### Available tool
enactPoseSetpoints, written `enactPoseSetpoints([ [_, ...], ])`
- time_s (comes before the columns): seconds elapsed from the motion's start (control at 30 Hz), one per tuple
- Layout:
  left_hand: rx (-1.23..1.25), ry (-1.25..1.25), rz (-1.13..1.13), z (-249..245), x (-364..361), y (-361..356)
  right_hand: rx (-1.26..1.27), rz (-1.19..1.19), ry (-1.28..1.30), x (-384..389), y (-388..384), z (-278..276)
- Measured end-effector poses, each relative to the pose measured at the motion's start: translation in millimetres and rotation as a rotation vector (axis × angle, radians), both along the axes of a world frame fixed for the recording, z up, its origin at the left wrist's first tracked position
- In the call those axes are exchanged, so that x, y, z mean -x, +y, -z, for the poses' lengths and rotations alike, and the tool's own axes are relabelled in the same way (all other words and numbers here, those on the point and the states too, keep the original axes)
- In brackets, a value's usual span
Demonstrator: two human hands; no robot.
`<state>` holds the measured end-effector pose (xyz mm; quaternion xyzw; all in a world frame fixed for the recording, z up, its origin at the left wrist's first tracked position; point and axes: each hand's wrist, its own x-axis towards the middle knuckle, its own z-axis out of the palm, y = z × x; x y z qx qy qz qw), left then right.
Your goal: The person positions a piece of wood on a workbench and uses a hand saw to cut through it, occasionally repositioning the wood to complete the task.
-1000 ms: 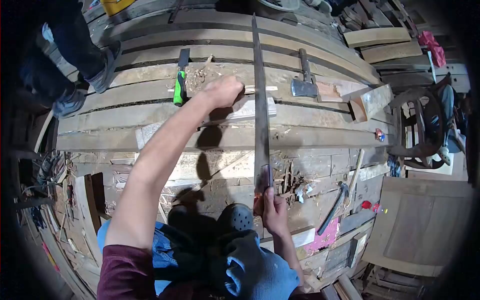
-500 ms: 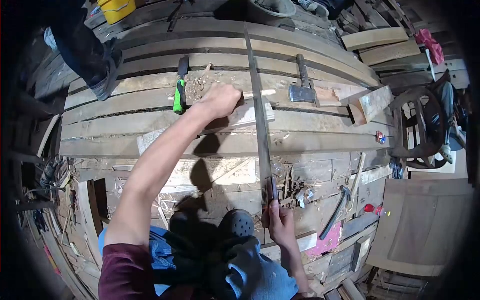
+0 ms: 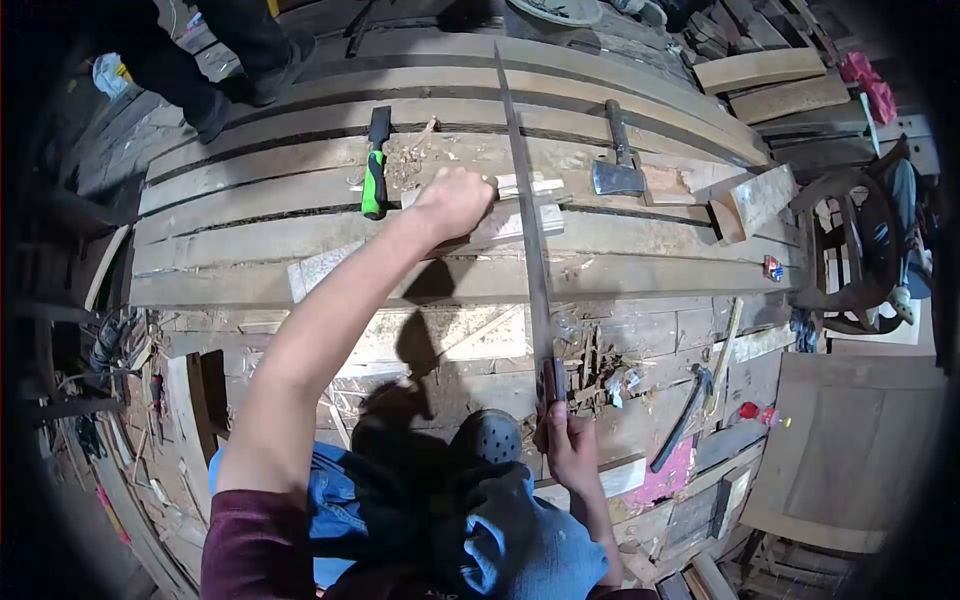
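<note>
In the head view my right hand (image 3: 570, 448) is closed around the handle of a handsaw (image 3: 531, 225). The long blade points away from me and crosses a pale piece of wood (image 3: 495, 228) near its right end. My left hand (image 3: 457, 203) is closed and presses down on this wood, left of the blade. A thin wooden strip (image 3: 545, 187) sticks out on the far side of the wood. A chisel with a green handle (image 3: 374, 182) lies to the left of my left hand. Right of the saw lies a hatchet (image 3: 618, 165).
The slatted bench (image 3: 220, 287) carries shavings and a small wooden block (image 3: 757, 203). A hammer (image 3: 685, 420) lies on the littered floor at right. Another person's legs (image 3: 200, 75) stand at the far left. A chair (image 3: 860, 240) is at the right.
The saw and both hands sit slightly farther right in view, as the whole scene has shifted. The other person's legs have moved, with both feet now visible. Both hands keep their holds.
</note>
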<state>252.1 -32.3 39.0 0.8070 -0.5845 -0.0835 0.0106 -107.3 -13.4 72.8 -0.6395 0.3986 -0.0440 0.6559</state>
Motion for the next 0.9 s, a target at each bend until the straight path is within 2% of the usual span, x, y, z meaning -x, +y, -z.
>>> enactPoseSetpoints([
  [0.1,0.114,-0.003,-0.050,0,8,2,0.012,-0.006,-0.004,7,5,3],
  [0.2,0.105,-0.016,-0.016,3,11,5,0.126,-0.053,0.105,1,-7,0],
  [0.3,0.071,0.038,-0.017,-7,9,4,0.040,-0.053,0.021,-28,-23,6],
  [0.37,0.070,0.058,-0.037,-9,8,3,0.143,-0.078,0.069,-22,-13,2],
  [0.43,0.101,0.041,-0.057,0,8,1,0.093,-0.042,0.003,3,3,10],
  [0.53,0.053,0.054,-0.072,-2,3,0,0.059,-0.033,0.078,-2,-5,1],
  [0.57,0.110,0.123,-0.120,3,-1,-4,0.134,-0.075,0.087,-5,-15,11],
  [0.63,0.172,0.095,-0.160,-1,-1,-3,-0.001,-0.050,0.111,-15,-30,4],
  [0.73,0.147,0.052,-0.092,-5,5,-2,-0.022,-0.030,0.026,-1,-27,-7],
  [0.83,0.064,0.021,-0.064,-4,9,-1,0.084,-0.083,0.055,5,-20,-3],
  [0.9,0.096,0.023,-0.068,1,7,1,0.058,-0.073,0.083,1,-18,-1],
])
